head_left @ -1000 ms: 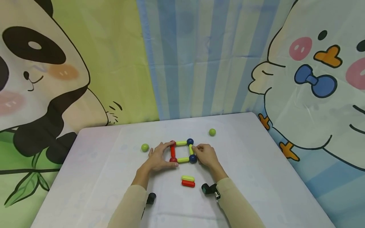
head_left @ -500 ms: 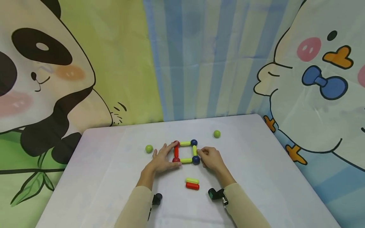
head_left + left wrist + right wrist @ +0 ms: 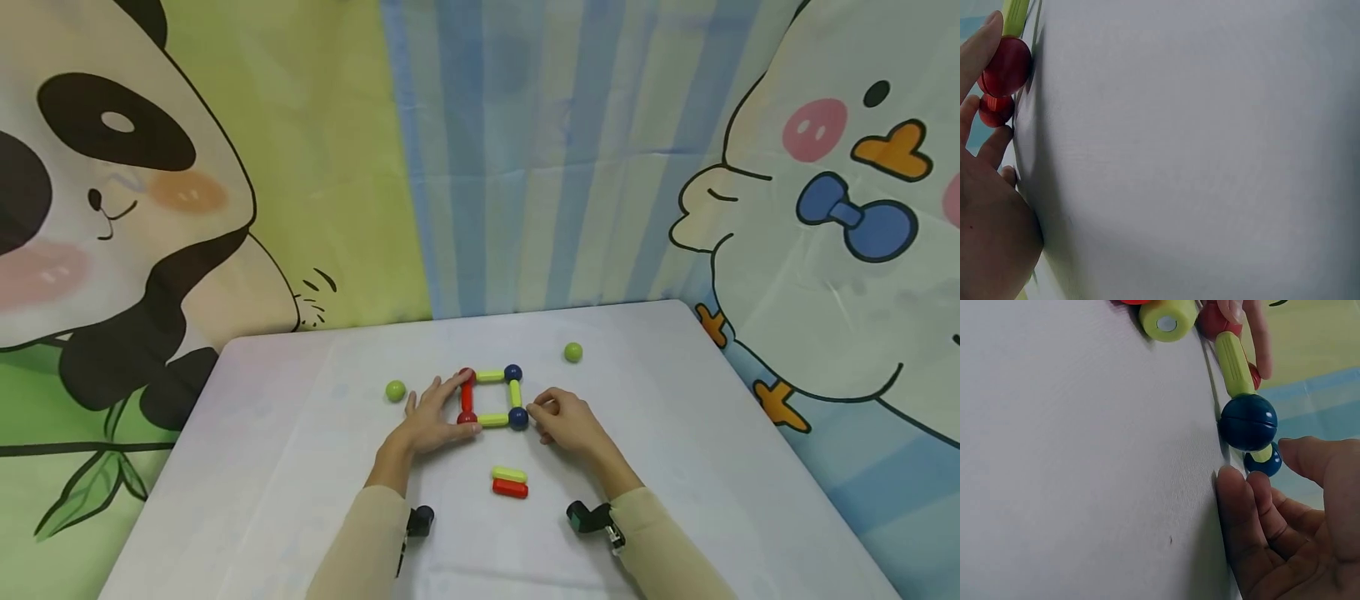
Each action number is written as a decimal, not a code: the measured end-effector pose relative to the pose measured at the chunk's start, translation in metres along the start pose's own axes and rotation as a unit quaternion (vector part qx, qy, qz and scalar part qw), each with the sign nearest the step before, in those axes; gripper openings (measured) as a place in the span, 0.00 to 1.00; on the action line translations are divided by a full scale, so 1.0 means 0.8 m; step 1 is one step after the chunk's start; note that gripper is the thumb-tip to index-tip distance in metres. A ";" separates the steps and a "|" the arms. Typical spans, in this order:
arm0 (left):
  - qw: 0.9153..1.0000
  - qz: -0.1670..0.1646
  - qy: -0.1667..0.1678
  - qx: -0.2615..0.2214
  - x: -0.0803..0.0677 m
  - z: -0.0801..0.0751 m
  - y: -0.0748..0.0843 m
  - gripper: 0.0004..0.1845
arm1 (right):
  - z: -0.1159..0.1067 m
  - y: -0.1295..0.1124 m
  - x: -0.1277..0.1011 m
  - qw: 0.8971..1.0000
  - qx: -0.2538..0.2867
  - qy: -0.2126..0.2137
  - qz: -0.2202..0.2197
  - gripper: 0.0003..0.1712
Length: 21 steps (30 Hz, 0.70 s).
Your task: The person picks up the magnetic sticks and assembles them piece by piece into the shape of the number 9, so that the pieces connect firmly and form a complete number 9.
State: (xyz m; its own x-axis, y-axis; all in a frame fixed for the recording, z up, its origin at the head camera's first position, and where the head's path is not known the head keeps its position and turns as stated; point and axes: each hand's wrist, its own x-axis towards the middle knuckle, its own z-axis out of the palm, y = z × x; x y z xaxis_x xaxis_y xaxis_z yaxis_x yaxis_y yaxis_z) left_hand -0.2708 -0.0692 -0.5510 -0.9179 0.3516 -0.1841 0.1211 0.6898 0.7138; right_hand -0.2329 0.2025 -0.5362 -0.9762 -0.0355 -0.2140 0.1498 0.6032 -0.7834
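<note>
A square of magnetic building rods and balls lies on the table. Its left side is a red rod (image 3: 467, 397) between two red balls (image 3: 1007, 66). Yellow-green rods (image 3: 492, 420) and two blue balls (image 3: 1249, 422) form the other sides. My left hand (image 3: 429, 427) spans the red side, its thumb touching the near red ball and a fingertip at the far one; the fingers are fairly straight. Just right of the near blue ball, my right hand (image 3: 570, 423) stands apart from the square. In the right wrist view, nothing lies between its thumb and fingers.
A loose yellow-green rod (image 3: 509, 474) and a red rod (image 3: 510, 488) lie side by side in front of the square. One green ball (image 3: 395, 391) sits left of the left hand, another (image 3: 573, 352) at the back right. A printed curtain (image 3: 495, 167) hangs behind the white table (image 3: 285, 467).
My right hand has let go of the square's right yellow-green rod and moved a little right and nearer. The left hand stays at the red side. The head view has shifted slightly.
</note>
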 end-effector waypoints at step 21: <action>1.000 -0.004 0.012 0.016 -0.002 0.000 0.003 0.46 | -0.005 0.005 -0.032 0.998 -0.052 -0.009 -0.039 0.13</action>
State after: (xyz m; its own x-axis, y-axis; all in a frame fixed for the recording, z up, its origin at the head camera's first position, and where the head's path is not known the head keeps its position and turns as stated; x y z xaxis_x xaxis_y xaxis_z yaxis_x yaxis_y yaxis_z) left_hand -0.2690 -0.0683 -0.5490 -0.9279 0.3307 -0.1723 0.1256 0.7123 0.6906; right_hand -0.2083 0.2089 -0.5315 -0.9810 -0.0993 -0.1664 0.0557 0.6777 -0.7332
